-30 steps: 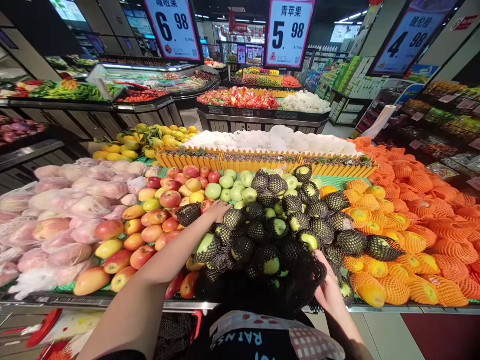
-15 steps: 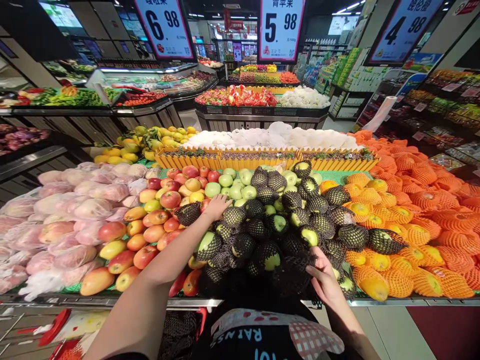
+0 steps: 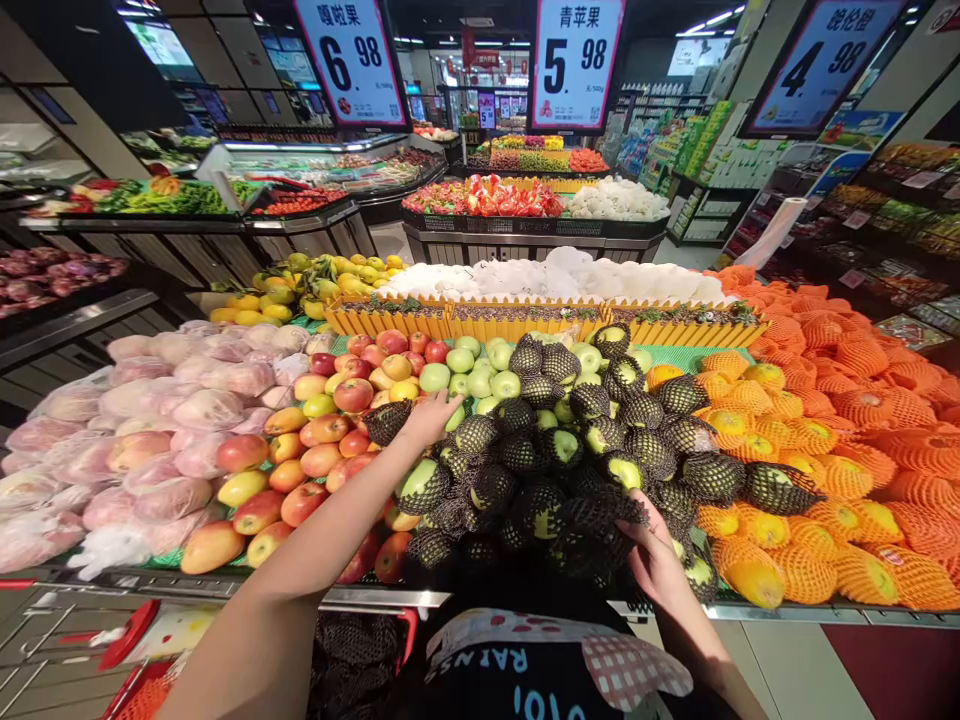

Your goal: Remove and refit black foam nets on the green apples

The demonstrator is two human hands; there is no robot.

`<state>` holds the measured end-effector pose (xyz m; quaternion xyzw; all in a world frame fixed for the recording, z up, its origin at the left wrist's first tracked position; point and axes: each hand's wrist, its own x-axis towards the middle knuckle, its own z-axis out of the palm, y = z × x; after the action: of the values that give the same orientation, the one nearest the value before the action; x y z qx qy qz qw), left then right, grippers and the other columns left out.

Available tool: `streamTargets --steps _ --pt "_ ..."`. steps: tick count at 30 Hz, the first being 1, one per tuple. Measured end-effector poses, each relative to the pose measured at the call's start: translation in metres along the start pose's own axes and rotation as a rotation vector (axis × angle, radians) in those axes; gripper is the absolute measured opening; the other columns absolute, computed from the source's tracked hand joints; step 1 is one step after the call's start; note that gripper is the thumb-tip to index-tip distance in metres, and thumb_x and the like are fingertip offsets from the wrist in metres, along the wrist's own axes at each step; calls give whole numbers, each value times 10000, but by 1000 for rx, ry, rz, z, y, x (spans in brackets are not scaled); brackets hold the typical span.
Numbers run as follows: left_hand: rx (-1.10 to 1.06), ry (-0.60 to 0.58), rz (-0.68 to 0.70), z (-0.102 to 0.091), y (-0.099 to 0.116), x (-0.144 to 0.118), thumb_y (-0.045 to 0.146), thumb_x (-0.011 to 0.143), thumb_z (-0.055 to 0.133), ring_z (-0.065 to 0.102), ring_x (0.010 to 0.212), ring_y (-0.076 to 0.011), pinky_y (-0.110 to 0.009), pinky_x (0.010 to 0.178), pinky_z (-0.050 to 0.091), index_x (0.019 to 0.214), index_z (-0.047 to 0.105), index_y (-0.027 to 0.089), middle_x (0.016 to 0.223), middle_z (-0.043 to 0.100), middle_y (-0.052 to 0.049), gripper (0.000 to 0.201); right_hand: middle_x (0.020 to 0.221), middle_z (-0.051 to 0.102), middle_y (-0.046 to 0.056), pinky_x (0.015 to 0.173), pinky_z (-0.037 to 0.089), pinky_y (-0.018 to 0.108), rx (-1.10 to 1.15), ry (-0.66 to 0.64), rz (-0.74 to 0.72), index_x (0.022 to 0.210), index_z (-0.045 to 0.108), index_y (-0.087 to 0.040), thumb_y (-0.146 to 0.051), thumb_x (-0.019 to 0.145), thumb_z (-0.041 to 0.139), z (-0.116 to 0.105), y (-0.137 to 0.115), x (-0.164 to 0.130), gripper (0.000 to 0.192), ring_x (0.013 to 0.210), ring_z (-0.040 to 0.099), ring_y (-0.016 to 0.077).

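Note:
I stand at a fruit stand heaped with green apples in black foam nets (image 3: 555, 450). My left hand (image 3: 430, 417) reaches forward with fingers spread and rests on a bare green apple (image 3: 454, 417) at the pile's far left edge, beside red and yellow apples (image 3: 322, 455). My right hand (image 3: 654, 555) is near the stand's front edge, fingers closed on a bunch of loose black foam nets (image 3: 600, 530) over the netted apples.
Bagged fruit (image 3: 142, 440) lies at the left, oranges in orange nets (image 3: 817, 470) at the right. A yellow picket divider (image 3: 525, 322) crosses behind the apples. A metal rail (image 3: 360, 597) edges the stand, with a red cart (image 3: 127, 640) below. Price signs (image 3: 576, 60) hang overhead.
My right hand has shifted left and slightly up along the front edge, bunching the black nets. My left hand stays on the apples, its fingers spreading a little.

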<state>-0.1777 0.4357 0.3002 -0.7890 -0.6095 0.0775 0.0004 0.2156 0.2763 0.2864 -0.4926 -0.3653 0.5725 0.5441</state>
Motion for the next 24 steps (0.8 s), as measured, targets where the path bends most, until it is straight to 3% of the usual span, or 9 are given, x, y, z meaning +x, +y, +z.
streamTargets --steps 4,8,11,14,16,18,20,24 --pt "-31 -39 -36 -4 -1 -7 162 669 814 569 1162 -383 -446 922 519 1384 456 180 1360 485 -225 800 991 701 56 831 536 423 18 -4 9 974 666 -316 -247 677 709 2 1 -1 308 925 637 281" --pt "-57 -21 -118 -15 1 -20 96 681 749 589 1144 -390 -438 867 540 1376 451 160 1335 500 -230 759 1025 712 63 854 541 436 -17 24 -34 978 676 -305 -250 680 701 -4 3 1 304 959 644 289" --pt "-164 123 -225 -25 9 -39 197 731 738 574 1172 -410 -474 877 543 1371 432 142 1325 502 -238 712 963 730 51 814 556 437 0 1 -38 978 683 -299 -278 693 680 -10 2 3 286 900 669 284" --pt "-706 425 -384 -31 26 -60 411 700 795 603 1157 -353 -491 978 518 1286 478 175 1271 586 -161 706 937 754 51 767 566 432 17 -88 30 987 698 -297 -337 709 666 -8 -4 2 283 843 688 287" --pt "-1290 476 -467 -31 46 -73 523 706 764 647 1102 -306 -474 966 538 1235 506 190 1209 644 -121 676 961 765 45 768 568 430 80 -123 109 1005 702 -305 -378 695 675 1 -10 -2 320 841 699 289" --pt "-1838 349 -477 -28 71 -85 606 779 653 688 1028 -277 -458 907 570 1223 524 190 1173 680 -117 622 989 766 35 780 565 421 145 -194 198 1072 688 -312 -402 694 693 16 -16 -8 388 858 707 282" --pt "-2204 153 -431 -22 101 -97 640 842 538 709 989 -270 -458 891 577 1227 542 190 1162 704 -119 592 979 760 25 783 560 394 136 -351 250 1120 669 -303 -398 708 731 34 -20 -15 428 861 708 262" --pt "-2476 -171 -335 -3 161 -115 636 834 569 698 1056 -298 -456 951 552 1218 592 179 1158 728 -109 597 1032 740 23 910 528 363 -183 -716 101 1079 702 -263 -345 750 792 70 -22 -22 351 977 679 232"
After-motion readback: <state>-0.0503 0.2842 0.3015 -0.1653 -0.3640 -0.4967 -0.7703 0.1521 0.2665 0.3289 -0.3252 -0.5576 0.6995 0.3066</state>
